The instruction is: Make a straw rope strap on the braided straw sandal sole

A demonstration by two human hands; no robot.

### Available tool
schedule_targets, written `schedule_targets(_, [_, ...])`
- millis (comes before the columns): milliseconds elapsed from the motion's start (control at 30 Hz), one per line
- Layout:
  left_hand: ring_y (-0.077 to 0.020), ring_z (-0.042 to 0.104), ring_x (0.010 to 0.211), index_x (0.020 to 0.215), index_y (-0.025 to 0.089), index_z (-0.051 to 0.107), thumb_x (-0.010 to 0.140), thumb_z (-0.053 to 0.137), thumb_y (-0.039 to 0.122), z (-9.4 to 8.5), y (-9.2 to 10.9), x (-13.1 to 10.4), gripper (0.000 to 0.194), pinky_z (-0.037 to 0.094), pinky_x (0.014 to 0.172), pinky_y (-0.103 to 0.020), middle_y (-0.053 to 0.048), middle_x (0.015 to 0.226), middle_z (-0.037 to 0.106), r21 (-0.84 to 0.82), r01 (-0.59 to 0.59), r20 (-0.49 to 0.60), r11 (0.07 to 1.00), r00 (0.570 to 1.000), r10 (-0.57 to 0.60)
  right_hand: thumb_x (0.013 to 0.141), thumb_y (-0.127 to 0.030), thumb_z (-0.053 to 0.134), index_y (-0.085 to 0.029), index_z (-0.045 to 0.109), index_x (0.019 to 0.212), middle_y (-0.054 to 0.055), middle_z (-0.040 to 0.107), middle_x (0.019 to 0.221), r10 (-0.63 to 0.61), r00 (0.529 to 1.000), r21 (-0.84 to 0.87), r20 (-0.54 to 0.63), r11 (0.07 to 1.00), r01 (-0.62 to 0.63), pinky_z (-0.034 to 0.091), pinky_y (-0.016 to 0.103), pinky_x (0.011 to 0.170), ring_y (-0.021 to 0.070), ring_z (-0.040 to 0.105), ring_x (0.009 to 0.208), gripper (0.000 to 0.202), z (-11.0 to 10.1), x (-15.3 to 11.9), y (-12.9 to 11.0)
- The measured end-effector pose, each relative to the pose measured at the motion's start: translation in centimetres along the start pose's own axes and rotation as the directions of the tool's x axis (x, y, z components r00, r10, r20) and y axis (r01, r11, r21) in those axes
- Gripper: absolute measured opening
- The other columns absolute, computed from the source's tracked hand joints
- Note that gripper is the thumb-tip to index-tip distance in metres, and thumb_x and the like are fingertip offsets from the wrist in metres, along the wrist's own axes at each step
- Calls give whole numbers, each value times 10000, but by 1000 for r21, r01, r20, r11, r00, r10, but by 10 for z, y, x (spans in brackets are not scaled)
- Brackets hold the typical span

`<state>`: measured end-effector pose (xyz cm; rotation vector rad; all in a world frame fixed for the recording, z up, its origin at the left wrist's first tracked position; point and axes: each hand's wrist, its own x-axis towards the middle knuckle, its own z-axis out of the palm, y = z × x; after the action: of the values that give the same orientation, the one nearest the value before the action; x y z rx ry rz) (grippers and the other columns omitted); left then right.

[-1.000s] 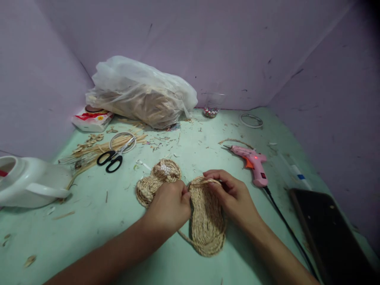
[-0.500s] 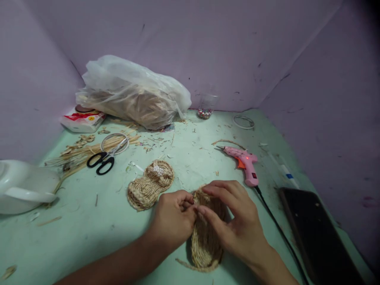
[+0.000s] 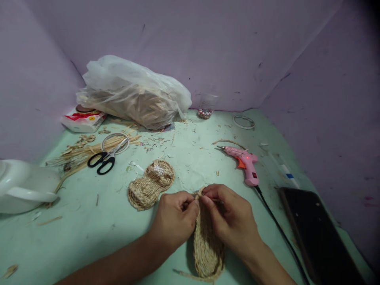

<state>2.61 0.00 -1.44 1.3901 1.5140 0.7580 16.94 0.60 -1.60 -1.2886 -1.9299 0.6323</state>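
A woven straw slipper sole (image 3: 208,253) lies near the front of the table, between my two hands. My left hand (image 3: 176,215) is closed on its far left edge, fingertips pinched together. From the other side, my right hand (image 3: 233,215) pinches the same far end with thumb and fingers. Whatever small part sits between the fingertips is hidden. A loose braided end (image 3: 187,274) sticks out at the sole's near end. Left of my hands rests a finished-looking small straw slipper (image 3: 145,194) with a cluster of white beads (image 3: 158,170) on its strap.
Right of the hands lie a pink glue gun (image 3: 242,160), its black cord (image 3: 276,225) and a dark phone (image 3: 317,233). Scissors (image 3: 103,160), straw strips (image 3: 80,154) and a white jug (image 3: 26,188) are left. Behind stand a plastic bag (image 3: 136,95) and a bead cup (image 3: 206,111).
My right hand's fingers have drawn in from a looser spread to a pinch at the sole's far end. The sole has shifted slightly toward me and to the right.
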Motion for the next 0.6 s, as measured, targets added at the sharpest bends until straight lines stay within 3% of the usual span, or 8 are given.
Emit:
schedule_targets(467, [-77, 330, 475, 514, 149, 506, 728, 444, 261, 1, -6, 4, 249, 245, 453, -207, 48, 469, 376, 50, 23, -27, 999, 999, -22, 823, -182, 462, -204, 474, 732, 63, 676, 891, 97, 991, 99, 92, 989, -106, 479, 238, 569, 150, 641, 717, 94, -7, -1, 2])
schedule_targets(600, [-79, 348, 469, 503, 153, 499, 729, 437, 249, 0, -6, 6, 254, 250, 455, -208, 48, 457, 370, 63, 52, -41, 997, 998, -49, 808, -176, 460, -210, 420, 681, 52, 680, 828, 139, 989, 132, 46, 981, -144, 461, 233, 550, 163, 644, 730, 138, -9, 1, 3])
